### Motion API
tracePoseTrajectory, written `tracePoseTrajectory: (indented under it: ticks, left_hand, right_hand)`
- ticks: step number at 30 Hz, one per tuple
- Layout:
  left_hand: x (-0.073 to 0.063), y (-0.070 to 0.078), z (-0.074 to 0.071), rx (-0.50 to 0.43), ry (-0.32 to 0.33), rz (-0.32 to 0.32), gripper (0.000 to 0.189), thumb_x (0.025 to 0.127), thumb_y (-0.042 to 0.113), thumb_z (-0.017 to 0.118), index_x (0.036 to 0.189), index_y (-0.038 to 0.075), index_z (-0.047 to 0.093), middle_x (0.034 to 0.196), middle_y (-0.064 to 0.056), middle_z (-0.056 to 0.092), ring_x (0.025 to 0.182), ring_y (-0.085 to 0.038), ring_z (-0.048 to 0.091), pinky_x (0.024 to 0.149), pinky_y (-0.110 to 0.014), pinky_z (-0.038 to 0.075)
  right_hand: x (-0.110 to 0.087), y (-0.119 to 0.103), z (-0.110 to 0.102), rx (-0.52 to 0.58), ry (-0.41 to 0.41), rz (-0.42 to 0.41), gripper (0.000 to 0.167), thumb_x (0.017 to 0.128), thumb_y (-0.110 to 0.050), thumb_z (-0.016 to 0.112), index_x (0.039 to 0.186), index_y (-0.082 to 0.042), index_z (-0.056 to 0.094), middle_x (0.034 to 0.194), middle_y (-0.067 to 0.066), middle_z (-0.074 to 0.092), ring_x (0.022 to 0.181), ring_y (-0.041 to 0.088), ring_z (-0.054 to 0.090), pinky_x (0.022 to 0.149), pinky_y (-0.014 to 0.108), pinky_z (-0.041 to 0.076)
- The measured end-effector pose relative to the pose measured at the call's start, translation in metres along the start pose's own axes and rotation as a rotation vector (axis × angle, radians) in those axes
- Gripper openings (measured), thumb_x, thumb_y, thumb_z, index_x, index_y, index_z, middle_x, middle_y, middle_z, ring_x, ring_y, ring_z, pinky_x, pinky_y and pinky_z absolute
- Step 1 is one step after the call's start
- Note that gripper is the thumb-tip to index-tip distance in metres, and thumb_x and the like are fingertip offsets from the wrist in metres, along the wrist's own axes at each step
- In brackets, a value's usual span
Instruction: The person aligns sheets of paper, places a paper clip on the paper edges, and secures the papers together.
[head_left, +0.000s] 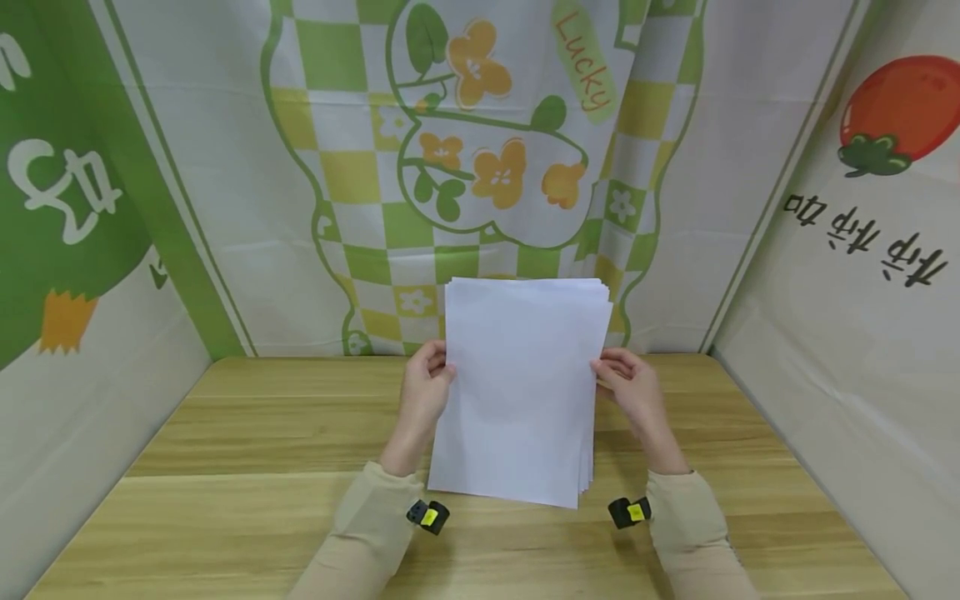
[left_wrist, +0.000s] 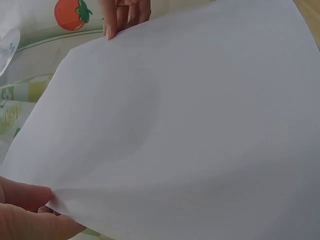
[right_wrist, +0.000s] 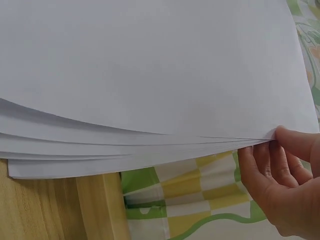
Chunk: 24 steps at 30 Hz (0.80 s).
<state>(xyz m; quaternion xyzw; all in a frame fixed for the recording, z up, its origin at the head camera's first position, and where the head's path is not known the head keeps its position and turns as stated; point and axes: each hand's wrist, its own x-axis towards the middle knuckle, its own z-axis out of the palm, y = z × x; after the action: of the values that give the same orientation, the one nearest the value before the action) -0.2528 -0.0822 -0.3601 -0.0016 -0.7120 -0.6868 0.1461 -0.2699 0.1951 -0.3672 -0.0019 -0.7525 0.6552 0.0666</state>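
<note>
Several sheets of blank white paper (head_left: pixel 517 392) are held upright above the table, tilted back slightly. My left hand (head_left: pixel 426 383) pinches their left edge between thumb and fingers. On the opposite edge, my right hand (head_left: pixel 630 385) pinches the sheets with the thumb in front. In the right wrist view the paper (right_wrist: pixel 150 65) fans out into uneven layers along the edge, and these meet under the right thumb (right_wrist: pixel 295 142). The left wrist view shows the front sheet (left_wrist: pixel 190 110) bending slightly near the left fingers (left_wrist: pixel 25 197); their tips are partly hidden.
A wooden table (head_left: pixel 262 475) lies beneath the hands. Behind it hangs a green and white checked curtain (head_left: pixel 352 175), with printed cloth walls (head_left: pixel 847 350) at both sides. Black straps with yellow tags (head_left: pixel 633 512) are on both wrists.
</note>
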Motion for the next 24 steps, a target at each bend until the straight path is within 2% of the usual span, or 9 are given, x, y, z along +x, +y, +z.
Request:
tracePoseTrajectory:
  ticks: [5, 10, 17, 24]
  left_hand:
    - [-0.001, 0.002, 0.0, -0.032, 0.0, 0.002, 0.024, 0.089, -0.011, 0.049, 0.111, -0.005, 0.057, 0.103, -0.02, 0.061, 0.093, -0.023, 0.056, 0.081, -0.028, 0.046]
    - [-0.003, 0.004, 0.002, -0.052, 0.016, 0.011, 0.024, 0.088, -0.012, 0.05, 0.11, -0.007, 0.056, 0.102, -0.019, 0.06, 0.091, -0.022, 0.055, 0.079, -0.026, 0.045]
    - [-0.004, 0.004, 0.004, -0.087, 0.023, 0.042, 0.023, 0.088, -0.013, 0.048, 0.109, -0.007, 0.056, 0.103, -0.02, 0.061, 0.09, -0.02, 0.054, 0.078, -0.024, 0.045]
    - [-0.006, 0.006, 0.003, -0.127, 0.015, 0.077, 0.025, 0.088, -0.012, 0.047, 0.11, -0.006, 0.057, 0.106, -0.02, 0.061, 0.09, -0.019, 0.053, 0.081, -0.025, 0.045]
  right_hand:
    - [0.001, 0.0, 0.004, 0.07, 0.047, -0.024, 0.03, 0.092, -0.013, 0.062, 0.116, 0.003, 0.054, 0.084, -0.017, 0.064, 0.082, -0.001, 0.062, 0.075, 0.023, 0.055]
    - [-0.001, -0.001, 0.009, 0.131, 0.106, -0.049, 0.028, 0.091, -0.011, 0.063, 0.114, 0.003, 0.056, 0.081, -0.016, 0.065, 0.081, 0.001, 0.061, 0.072, 0.021, 0.055]
    - [-0.005, -0.002, 0.016, 0.142, 0.175, -0.089, 0.028, 0.091, -0.012, 0.064, 0.113, 0.002, 0.057, 0.08, -0.019, 0.065, 0.08, 0.0, 0.06, 0.071, 0.019, 0.053]
    - [-0.007, -0.005, 0.02, 0.163, 0.203, -0.138, 0.028, 0.09, -0.014, 0.064, 0.113, 0.003, 0.058, 0.082, -0.019, 0.065, 0.081, 0.0, 0.061, 0.07, 0.016, 0.052]
